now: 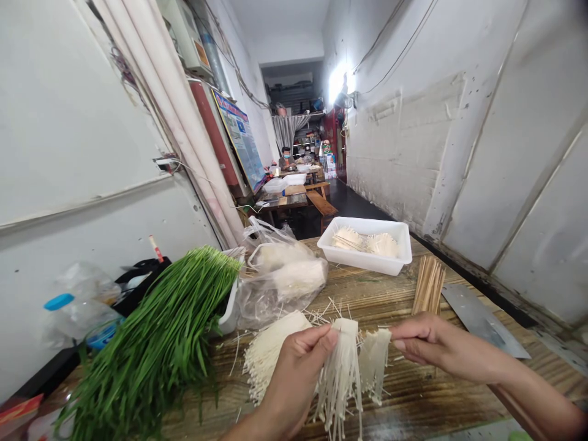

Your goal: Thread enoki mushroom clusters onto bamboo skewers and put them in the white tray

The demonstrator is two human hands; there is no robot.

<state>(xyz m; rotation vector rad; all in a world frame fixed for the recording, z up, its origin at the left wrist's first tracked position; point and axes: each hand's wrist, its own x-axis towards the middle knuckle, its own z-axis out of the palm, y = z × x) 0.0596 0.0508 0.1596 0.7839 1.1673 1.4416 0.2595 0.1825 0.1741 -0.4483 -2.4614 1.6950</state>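
Observation:
Between the thumb and fingers of my left hand (pixel 301 367) is a flat bunch of enoki mushrooms (pixel 340 373), its thin stems hanging down. My right hand (pixel 436 346) is closed in a pinch on what looks like a bamboo skewer, mostly hidden by the fingers. A smaller piece of enoki (pixel 374 358) hangs at its fingertips, just right of the left hand's bunch. Behind my left hand, a pile of loose enoki (pixel 269 355) lies on the wooden table (pixel 367 288). A bundle of bamboo skewers (pixel 429 285) rests beyond my right hand.
A white plastic tub (pixel 365 260) with enoki bundles stands at the back. Bagged enoki (pixel 298 278) lies to its left. Green chives (pixel 169 331) cover the left side. A cleaver (pixel 484 318) lies at right. Far off, a person (pixel 286 160) sits at another table.

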